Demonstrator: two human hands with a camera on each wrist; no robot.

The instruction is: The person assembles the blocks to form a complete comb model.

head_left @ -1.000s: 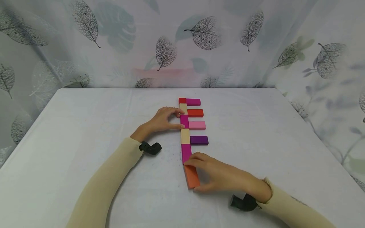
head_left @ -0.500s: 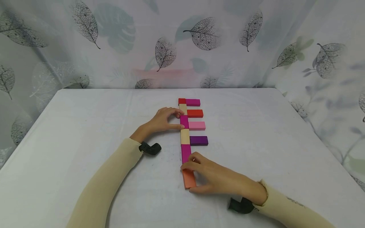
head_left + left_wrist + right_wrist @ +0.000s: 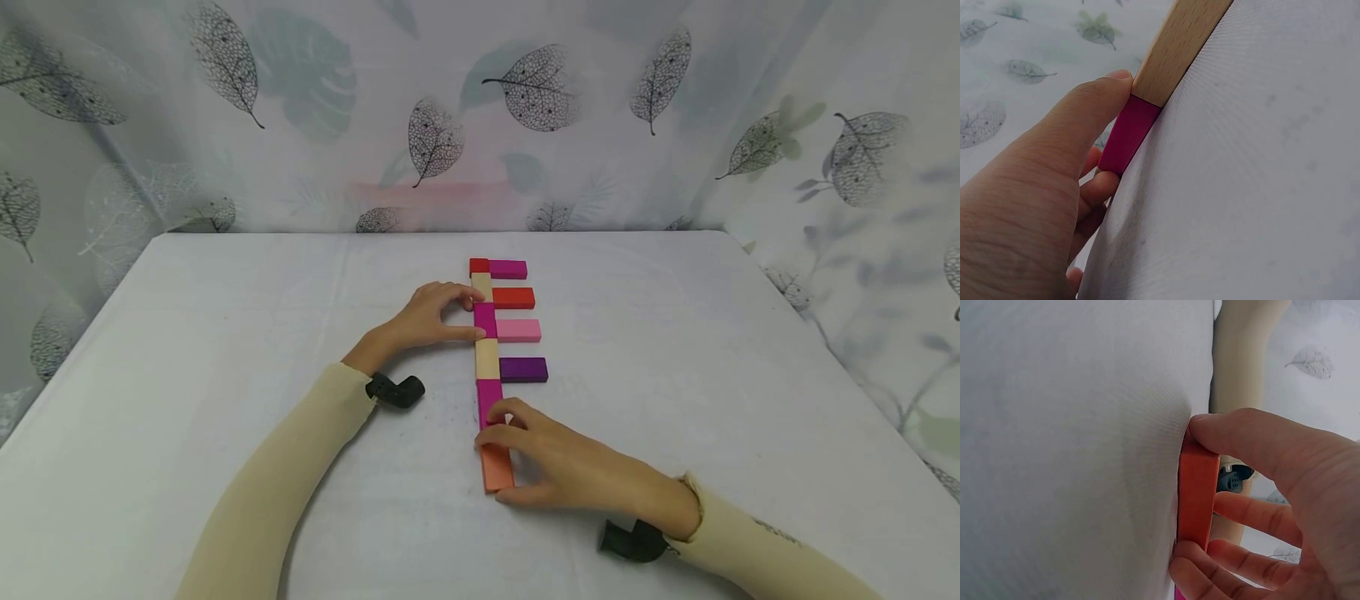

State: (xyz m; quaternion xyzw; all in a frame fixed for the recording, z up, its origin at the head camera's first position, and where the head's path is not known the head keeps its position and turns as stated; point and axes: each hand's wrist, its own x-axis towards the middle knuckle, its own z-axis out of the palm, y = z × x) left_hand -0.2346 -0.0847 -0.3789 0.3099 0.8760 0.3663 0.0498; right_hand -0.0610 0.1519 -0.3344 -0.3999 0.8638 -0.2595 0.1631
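A column of flat wooden blocks runs down the white table, end to end. My left hand (image 3: 423, 318) holds a magenta block (image 3: 485, 315) in its middle, thumb at the near end and fingers at the far end. In the left wrist view the thumb touches the joint between that magenta block (image 3: 1130, 131) and a beige block (image 3: 1179, 50). With thumb and fingers, my right hand (image 3: 581, 468) grips the orange block (image 3: 497, 472) at the column's near end by its two ends. Its far end, against another magenta block (image 3: 489, 398), is partly hidden by the fingers.
Beside the column, on its right, lie a magenta block (image 3: 508, 269), a red block (image 3: 513, 297), a pink block (image 3: 519, 331) and a purple block (image 3: 524, 369). A small red block (image 3: 478, 266) tops the column. A leaf-patterned curtain (image 3: 480, 150) hangs behind the table.
My right hand has shifted a little left with the orange block, which now stands closer in line with the column. The left hand has stayed in place.
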